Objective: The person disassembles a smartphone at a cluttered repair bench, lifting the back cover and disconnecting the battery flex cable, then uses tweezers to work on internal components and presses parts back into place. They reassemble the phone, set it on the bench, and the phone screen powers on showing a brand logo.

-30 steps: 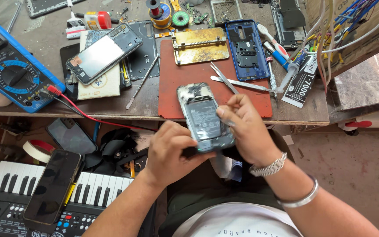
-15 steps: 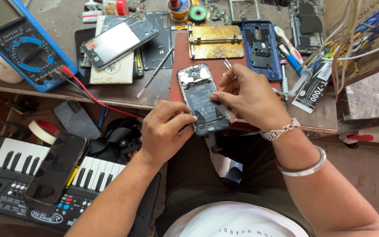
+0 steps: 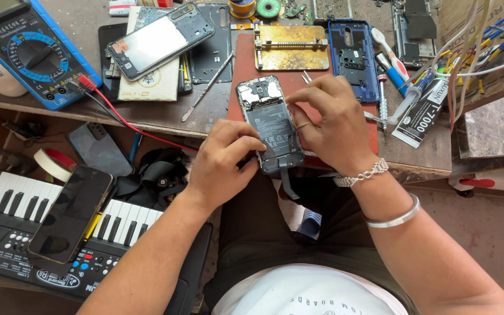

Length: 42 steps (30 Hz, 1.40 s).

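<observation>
Holding an opened phone [image 3: 270, 125] between them at the centre of the frame, both hands are closed around it at the near edge of a rust-red work mat [image 3: 241, 76]. The left hand [image 3: 224, 160] grips the lower left corner, thumb lying along the side of the dark, matt battery. The right hand [image 3: 331, 125] covers the right edge, fingers curled onto it, a metal-link watch at the wrist. The phone's back is off: a circuit board with pale shields shows at its top end, and a flat ribbon hangs from the bottom. Above the mat lies a scuffed brass-coloured holder plate [image 3: 291, 48]; to its right a blue phone shell [image 3: 354, 55], hollow, with a small dark part inside. Upper left sits a blue multimeter [image 3: 33, 52]; lower left, a toy keyboard [image 3: 24, 245] with a black glossy phone on its keys.
</observation>
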Each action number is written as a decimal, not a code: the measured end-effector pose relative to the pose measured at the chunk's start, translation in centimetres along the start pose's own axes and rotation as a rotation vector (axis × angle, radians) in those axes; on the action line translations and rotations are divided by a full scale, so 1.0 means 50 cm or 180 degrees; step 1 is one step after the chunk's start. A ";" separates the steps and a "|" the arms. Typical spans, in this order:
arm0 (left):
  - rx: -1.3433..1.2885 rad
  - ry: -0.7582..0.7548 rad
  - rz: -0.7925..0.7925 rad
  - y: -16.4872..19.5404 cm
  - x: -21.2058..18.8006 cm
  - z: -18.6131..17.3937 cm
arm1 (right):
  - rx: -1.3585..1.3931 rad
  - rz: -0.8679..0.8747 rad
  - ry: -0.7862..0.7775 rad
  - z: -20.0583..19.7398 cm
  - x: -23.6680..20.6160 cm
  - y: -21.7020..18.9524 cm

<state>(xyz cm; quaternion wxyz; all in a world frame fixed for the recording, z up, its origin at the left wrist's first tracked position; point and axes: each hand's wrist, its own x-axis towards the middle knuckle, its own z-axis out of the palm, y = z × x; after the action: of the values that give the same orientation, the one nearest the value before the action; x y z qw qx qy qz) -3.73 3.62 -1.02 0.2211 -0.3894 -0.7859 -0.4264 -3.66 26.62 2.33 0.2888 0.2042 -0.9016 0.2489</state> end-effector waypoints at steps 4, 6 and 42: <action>-0.0033 -0.0131 -0.0069 -0.013 -0.002 -0.009 | -0.0055 -0.0070 0.0192 0.007 -0.001 0.006; -0.0008 -0.0133 -0.0096 -0.014 -0.004 -0.010 | -0.0161 -0.0074 0.0114 0.009 -0.004 0.005; 0.0280 -0.0426 -0.0467 -0.020 0.004 -0.006 | -0.0074 0.0017 -0.0640 0.015 0.002 0.020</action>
<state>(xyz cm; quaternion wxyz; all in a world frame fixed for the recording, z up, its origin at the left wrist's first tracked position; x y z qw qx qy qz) -4.64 3.12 -1.24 0.1532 -0.3483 -0.8433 -0.3796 -4.56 26.97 1.50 0.1986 0.2223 -0.9295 0.2174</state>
